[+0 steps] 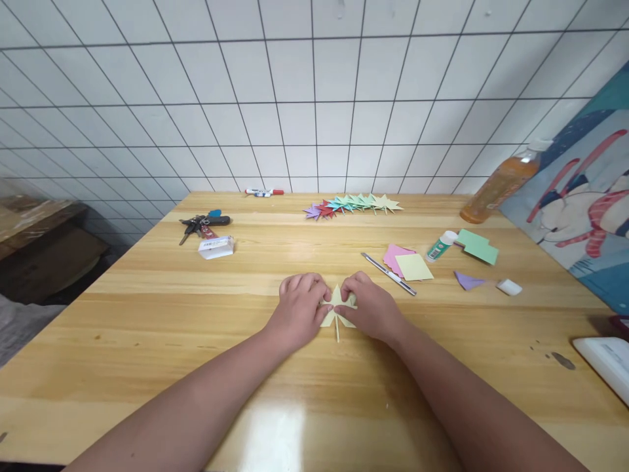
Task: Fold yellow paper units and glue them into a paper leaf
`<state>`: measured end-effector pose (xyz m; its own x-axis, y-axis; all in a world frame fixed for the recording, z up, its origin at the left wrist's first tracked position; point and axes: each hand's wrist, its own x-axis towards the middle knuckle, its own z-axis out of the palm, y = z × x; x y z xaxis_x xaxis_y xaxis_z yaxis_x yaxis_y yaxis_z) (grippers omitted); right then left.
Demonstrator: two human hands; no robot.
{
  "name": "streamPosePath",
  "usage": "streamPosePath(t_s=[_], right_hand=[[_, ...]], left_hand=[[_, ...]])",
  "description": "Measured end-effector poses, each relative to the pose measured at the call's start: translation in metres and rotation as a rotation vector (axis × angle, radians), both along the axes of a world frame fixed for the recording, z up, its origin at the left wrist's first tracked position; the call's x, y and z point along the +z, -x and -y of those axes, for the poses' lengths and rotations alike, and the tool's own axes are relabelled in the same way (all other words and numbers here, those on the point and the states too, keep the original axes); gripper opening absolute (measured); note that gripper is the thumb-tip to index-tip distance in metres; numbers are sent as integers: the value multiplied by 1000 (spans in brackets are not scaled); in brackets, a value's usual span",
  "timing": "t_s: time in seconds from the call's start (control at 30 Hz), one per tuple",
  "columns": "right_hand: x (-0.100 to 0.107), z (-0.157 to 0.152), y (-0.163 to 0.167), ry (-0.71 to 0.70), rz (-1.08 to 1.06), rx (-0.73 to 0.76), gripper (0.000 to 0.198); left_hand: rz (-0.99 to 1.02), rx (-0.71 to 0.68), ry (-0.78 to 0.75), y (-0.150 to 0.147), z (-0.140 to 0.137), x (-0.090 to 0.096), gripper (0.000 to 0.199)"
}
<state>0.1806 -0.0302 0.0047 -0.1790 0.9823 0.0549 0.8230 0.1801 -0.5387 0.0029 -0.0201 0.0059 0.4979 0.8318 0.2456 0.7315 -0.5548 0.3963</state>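
Note:
A pale yellow folded paper leaf (337,297) with a thin stem lies on the wooden table, its tip pointing away from me and its stem toward me. My left hand (303,303) is closed on the leaf's left side, thumb and fingers pinching the paper. On the other side my right hand (369,305) pinches the right part of the same leaf. Both thumbs meet near its middle, and the fingers cover some of its side points.
At the back lies a row of coloured paper leaves (354,204) beside a marker (264,192). Keys (204,224) and a small box (216,247) are at left. A cutter knife (388,273), yellow paper (414,267), glue stick (441,246), eraser (509,287) and bottle (501,183) are at right.

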Motion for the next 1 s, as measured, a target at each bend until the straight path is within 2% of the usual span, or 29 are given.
streamPosePath(t_s=[0.13,0.33,0.47,0.63,0.77,0.87,1.0], right_hand=[[-1,-3,-6,-10,-122,-1,10],[-4,-2,-5,-42,-103,-10,13],[-4,-1,-6,-30,-55,14,11],[-4,-4,-13,-55,-58,126,6],[11,7,-15,-129,7,252,21],[25,30,-7,-168,168,384,45],[23,57,6,-142,341,359,55]], left_hand=[[-51,-130,-8,0,0,4,20],[-159,-310,-29,3,1,6,39],[-274,-334,-54,5,15,4,44],[-371,-289,-56,13,33,-5,49],[-407,-323,-17,17,37,-6,59],[-424,-308,31,17,38,-3,63],[-425,-294,48,16,41,-1,66]])
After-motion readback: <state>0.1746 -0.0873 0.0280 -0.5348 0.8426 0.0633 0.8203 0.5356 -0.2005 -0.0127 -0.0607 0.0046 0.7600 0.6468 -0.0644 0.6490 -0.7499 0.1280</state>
